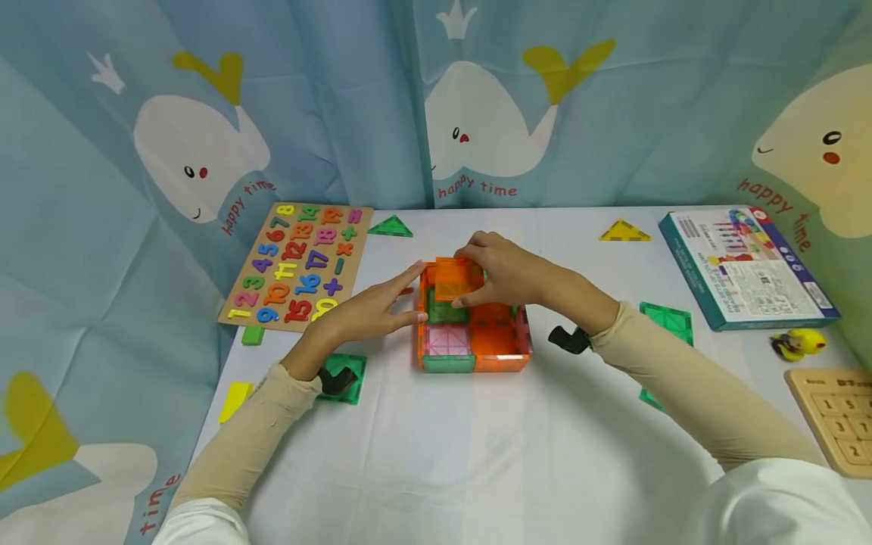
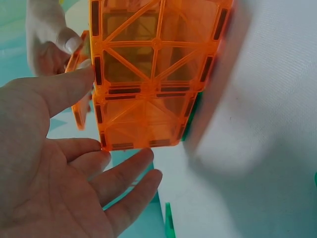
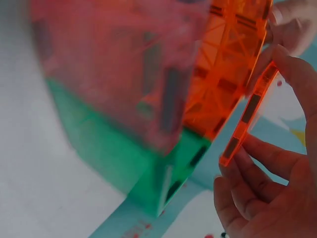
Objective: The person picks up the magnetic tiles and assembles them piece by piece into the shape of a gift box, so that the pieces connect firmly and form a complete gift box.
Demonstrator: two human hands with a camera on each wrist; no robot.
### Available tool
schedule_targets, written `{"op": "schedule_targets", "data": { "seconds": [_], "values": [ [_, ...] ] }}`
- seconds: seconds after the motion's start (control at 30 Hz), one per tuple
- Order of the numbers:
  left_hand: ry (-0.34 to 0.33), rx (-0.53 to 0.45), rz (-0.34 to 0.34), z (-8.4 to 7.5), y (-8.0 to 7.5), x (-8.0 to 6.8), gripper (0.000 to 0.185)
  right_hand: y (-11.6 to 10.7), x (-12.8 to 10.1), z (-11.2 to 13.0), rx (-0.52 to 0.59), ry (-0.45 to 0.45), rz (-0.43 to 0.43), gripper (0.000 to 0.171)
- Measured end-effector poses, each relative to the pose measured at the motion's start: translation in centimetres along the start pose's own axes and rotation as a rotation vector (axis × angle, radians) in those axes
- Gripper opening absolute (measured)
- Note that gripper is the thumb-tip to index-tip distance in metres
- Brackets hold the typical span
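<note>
An open-topped box of magnetic tiles (image 1: 474, 341) stands mid-table, with orange and green walls and a pink floor tile. My right hand (image 1: 477, 272) pinches an orange square tile (image 1: 456, 277) by its edges and holds it tilted over the box's far left corner. The right wrist view shows that orange tile (image 3: 246, 121) edge-on between thumb and fingers, beside the orange wall (image 3: 223, 74). My left hand (image 1: 398, 299) lies with straight fingers against the box's left side. In the left wrist view its index finger (image 2: 59, 89) touches the orange wall (image 2: 148, 74).
A number puzzle board (image 1: 296, 261) lies at the left, a boxed game (image 1: 745, 265) at the right. Loose tiles lie around: a green triangle (image 1: 390, 227), a yellow triangle (image 1: 624, 232), green squares (image 1: 671, 322) (image 1: 353, 378). A yellow toy (image 1: 797, 344) and a wooden board (image 1: 834, 420) sit far right.
</note>
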State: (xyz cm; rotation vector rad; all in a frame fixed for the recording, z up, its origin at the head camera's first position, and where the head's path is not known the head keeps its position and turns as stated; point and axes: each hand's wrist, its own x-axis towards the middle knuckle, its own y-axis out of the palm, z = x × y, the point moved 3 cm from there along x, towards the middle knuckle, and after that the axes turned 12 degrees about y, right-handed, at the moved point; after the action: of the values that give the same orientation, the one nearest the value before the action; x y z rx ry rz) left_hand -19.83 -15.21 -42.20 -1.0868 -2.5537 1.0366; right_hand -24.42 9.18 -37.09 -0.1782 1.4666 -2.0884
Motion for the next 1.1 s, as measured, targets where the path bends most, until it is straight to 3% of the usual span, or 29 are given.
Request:
{"op": "schedule_targets", "data": {
  "seconds": [0.43, 0.7, 0.9, 1.1],
  "values": [
    [-0.047, 0.008, -0.032, -0.3, 0.0, 0.3, 0.092, 1.1, 1.3, 2.1, -0.128, -0.017, 0.016, 0.08],
    [-0.005, 0.083, -0.067, -0.7, -0.1, 0.8, 0.087, 1.0, 1.0, 2.0, -0.121, -0.028, 0.022, 0.088],
    [-0.014, 0.132, -0.07, -0.8, 0.0, 1.0, 0.087, -1.0, -0.9, -0.7, -0.038, 0.037, 0.024, 0.082],
    [-0.032, 0.152, -0.069, -1.0, 0.1, 1.0, 0.088, -2.9, -5.9, -6.8, 0.011, 0.171, -0.014, 0.076]
  ]
}}
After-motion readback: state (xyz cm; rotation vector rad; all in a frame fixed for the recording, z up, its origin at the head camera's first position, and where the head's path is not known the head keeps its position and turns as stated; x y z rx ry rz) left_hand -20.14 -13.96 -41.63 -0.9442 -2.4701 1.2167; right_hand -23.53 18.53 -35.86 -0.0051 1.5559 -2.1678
